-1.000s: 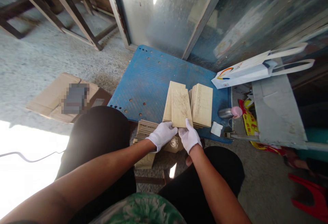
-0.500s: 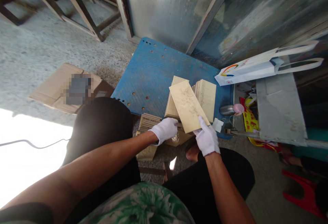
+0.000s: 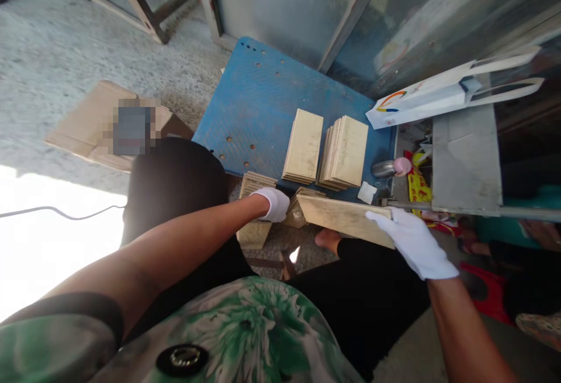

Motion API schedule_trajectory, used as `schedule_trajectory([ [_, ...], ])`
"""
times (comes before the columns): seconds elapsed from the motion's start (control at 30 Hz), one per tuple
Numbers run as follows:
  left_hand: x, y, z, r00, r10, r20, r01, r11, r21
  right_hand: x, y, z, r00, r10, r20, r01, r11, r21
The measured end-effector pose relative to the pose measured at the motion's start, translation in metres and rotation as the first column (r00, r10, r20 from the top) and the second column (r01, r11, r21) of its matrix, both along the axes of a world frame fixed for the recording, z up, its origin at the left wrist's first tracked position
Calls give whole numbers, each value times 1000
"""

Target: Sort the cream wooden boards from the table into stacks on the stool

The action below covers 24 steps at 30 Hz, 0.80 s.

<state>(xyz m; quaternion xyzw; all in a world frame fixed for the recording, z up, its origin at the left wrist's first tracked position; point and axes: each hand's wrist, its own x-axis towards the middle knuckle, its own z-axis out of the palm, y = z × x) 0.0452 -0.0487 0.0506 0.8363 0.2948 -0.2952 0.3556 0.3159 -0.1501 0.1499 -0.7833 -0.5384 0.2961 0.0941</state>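
My right hand (image 3: pixel 416 241), in a white glove, grips one end of a thin pale wooden board (image 3: pixel 342 217), thumb along its face. The board is tilted, its long side running left across the front of the table. My left hand (image 3: pixel 277 204), also gloved, is curled closed near other boards; what its fingers hold, if anything, is hidden. Two stacks of similar boards, a left stack (image 3: pixel 305 143) and a right stack (image 3: pixel 349 150), lie beyond my hands. More boards (image 3: pixel 254 234) are below the table edge, partly covered by my left hand.
The stacks rest on a blue table (image 3: pixel 258 108). At its right are a white paper bag (image 3: pixel 421 102), a metal flask (image 3: pixel 383 168) with a pink top and a white scrap (image 3: pixel 367 192). A cardboard box (image 3: pixel 83 123) sits at left; a metal-framed panel (image 3: pixel 280 9) stands behind.
My right hand has moved right and down, taking the board off the stacks and tipping it from face-up to steeply tilted. My left hand has shifted slightly left and stays closed.
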Motion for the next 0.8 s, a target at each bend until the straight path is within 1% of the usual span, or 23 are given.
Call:
schedule_trajectory([
  [0.03,0,1,0,1000,7,8,-7,1000,7,-6,3,-4,982,140,128,-126,986,-107],
  [0.07,1,2,0,1000,13,12,-13,1000,16,-15,6,-10,937,279,213,-233,948,-217],
  [0.1,2,3,-1,1000,16,11,-17,1000,24,-24,9,-18,874,416,250,-332,889,-315],
  [0.13,2,3,-1,1000,18,10,-18,999,31,-33,11,-27,803,544,243,-433,812,-391],
  [0.17,2,4,-2,1000,18,10,-18,999,36,-43,13,-36,724,658,205,-531,722,-443],
  [0.2,3,4,-3,1000,17,11,-17,999,38,-51,14,-46,668,721,183,-580,659,-480],
  [0.23,3,4,-4,1000,19,14,-20,999,37,-59,14,-57,647,742,176,-583,630,-513],
  [0.27,3,4,-5,999,27,21,-28,999,36,-65,14,-68,647,745,163,-572,615,-543],
  [0.33,3,3,-8,998,57,37,-58,998,33,-72,15,-91,666,735,127,-542,594,-595],
  [0.4,2,2,-9,994,100,44,-101,994,29,-73,16,-115,693,712,108,-506,588,-632],
  [0.47,3,2,-7,989,139,46,-140,990,25,-72,18,-137,712,693,112,-475,593,-651],
  [0.53,3,2,-4,989,141,42,-142,990,23,-70,19,-155,723,680,124,-452,601,-660],
  [0.6,4,2,-1,994,101,35,-101,995,24,-70,20,-168,733,667,134,-435,611,-661],
  [0.67,6,2,1,996,80,30,-81,997,20,-71,20,-177,741,657,140,-430,624,-653],
  [0.8,10,3,1,993,117,11,-117,993,-10,-74,18,-190,757,632,165,-422,666,-615],
])
